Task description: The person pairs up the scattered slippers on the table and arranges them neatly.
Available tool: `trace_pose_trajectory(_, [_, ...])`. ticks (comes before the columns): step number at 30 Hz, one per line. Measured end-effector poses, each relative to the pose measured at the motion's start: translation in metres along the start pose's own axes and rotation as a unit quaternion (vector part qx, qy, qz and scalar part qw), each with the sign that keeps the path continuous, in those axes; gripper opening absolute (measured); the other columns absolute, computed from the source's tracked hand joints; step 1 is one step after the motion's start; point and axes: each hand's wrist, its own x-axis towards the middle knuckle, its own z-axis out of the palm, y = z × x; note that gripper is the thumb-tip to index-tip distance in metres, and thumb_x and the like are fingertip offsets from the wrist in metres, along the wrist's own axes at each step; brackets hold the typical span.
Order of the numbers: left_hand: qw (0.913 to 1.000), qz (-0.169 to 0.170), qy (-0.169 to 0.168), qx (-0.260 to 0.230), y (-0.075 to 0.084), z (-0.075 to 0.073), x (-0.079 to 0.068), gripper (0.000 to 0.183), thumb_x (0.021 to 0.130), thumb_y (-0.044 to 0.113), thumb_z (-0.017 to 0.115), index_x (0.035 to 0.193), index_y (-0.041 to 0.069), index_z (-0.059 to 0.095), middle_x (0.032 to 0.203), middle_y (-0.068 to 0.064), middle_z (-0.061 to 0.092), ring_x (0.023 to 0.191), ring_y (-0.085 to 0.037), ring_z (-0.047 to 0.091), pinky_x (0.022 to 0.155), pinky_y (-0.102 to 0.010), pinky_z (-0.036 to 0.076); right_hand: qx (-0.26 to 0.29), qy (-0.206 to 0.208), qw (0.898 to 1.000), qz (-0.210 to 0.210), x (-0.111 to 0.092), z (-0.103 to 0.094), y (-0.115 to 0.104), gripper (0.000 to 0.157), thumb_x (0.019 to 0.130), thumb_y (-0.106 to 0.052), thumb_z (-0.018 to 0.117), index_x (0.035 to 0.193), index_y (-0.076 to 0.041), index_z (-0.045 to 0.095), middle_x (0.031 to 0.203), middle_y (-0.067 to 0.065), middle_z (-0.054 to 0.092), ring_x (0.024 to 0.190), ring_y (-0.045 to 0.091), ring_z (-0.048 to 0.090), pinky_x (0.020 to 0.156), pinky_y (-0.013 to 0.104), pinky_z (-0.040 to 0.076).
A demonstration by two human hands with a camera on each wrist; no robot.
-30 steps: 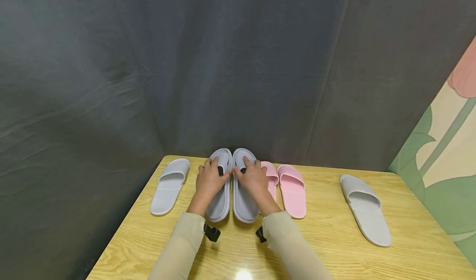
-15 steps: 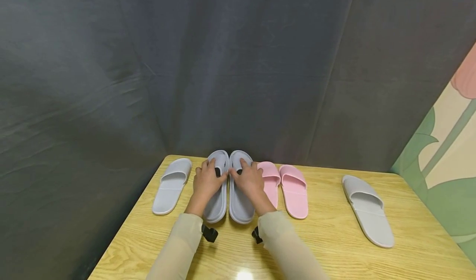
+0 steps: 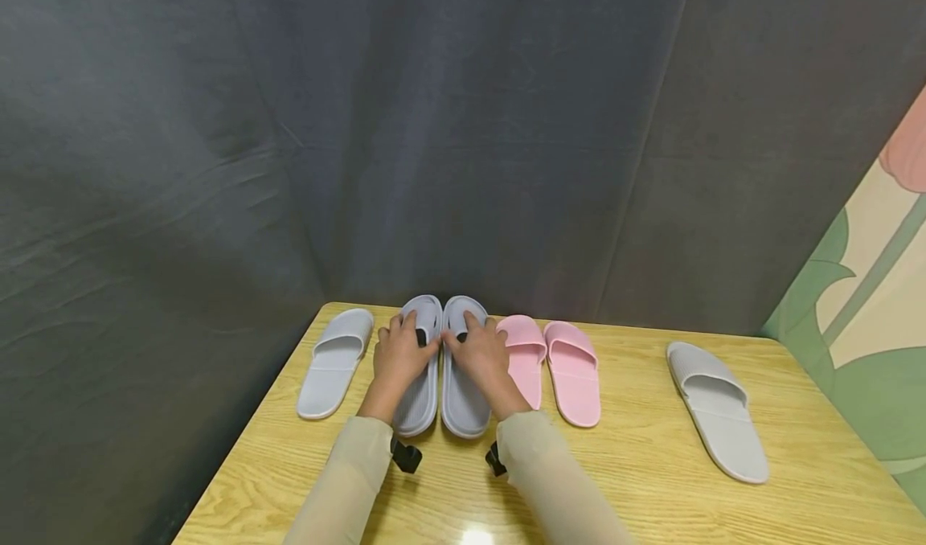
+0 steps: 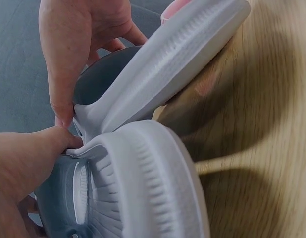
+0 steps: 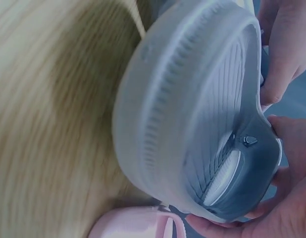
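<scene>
Even, fairly bright light fills the head view, with a white glare spot [image 3: 476, 537] on the table [image 3: 637, 448] at the bottom edge; the curtain [image 3: 463, 143] behind reads dark, with faint sheen along its folds. Both wrist views look dimmer and bluish, the wood grain softly blurred, broad soft-edged shadows [image 4: 244, 198] beside the grey slippers [image 4: 153, 173].

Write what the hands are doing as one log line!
left hand: grips left middle slipper | right hand: grips right middle slipper | pink pair: on table | leftmost slipper, rightmost slipper: alone
</scene>
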Motion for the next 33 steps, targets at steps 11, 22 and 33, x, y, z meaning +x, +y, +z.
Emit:
trace_pose_trajectory(11, [0.9999, -0.006, -0.008, -0.008, -0.006, 0.004, 0.002, 0.074, 0.089, 0.046, 0.073, 0.147, 0.006, 0.05, 0.146, -0.024, 0.048, 0.121, -0.049, 0.05, 0.094, -0.059, 0.047, -0.005, -0.013, 1.0, 0.013, 0.003, 0.007, -0.002, 0.067, 0.092, -0.055, 0.065, 0.148, -0.019, 0.054, 0.142, 0.025, 0.051, 0.121, 0.049, 0.05, 0.091, 0.057, 0.048])
trace_pose_trajectory(22, [0.9999, -0.006, -0.012, -0.004, -0.01, 0.007, 0.004, 0.075, 0.088, 0.045, 0.075, 0.147, 0.005, 0.05, 0.145, -0.025, 0.049, 0.121, -0.049, 0.051, 0.095, -0.059, 0.047, -0.009, -0.005, 1.0, 0.011, 0.005, 0.018, -0.001, 0.066, 0.092, -0.056, 0.064, 0.146, -0.018, 0.056, 0.135, 0.027, 0.054, 0.119, 0.05, 0.052, 0.09, 0.057, 0.05])
trace_pose_trajectory(33, [0.9999, 0.006, -0.006, 0.009, -0.014, 0.011, 0.008, 0.074, 0.089, 0.047, 0.074, 0.145, 0.004, 0.052, 0.143, -0.026, 0.05, 0.12, -0.05, 0.052, 0.094, -0.059, 0.047, -0.009, -0.005, 1.0, 0.008, 0.01, 0.027, -0.001, 0.067, 0.093, -0.055, 0.064, 0.146, -0.016, 0.055, 0.138, 0.029, 0.052, 0.121, 0.053, 0.051, 0.097, 0.057, 0.046])
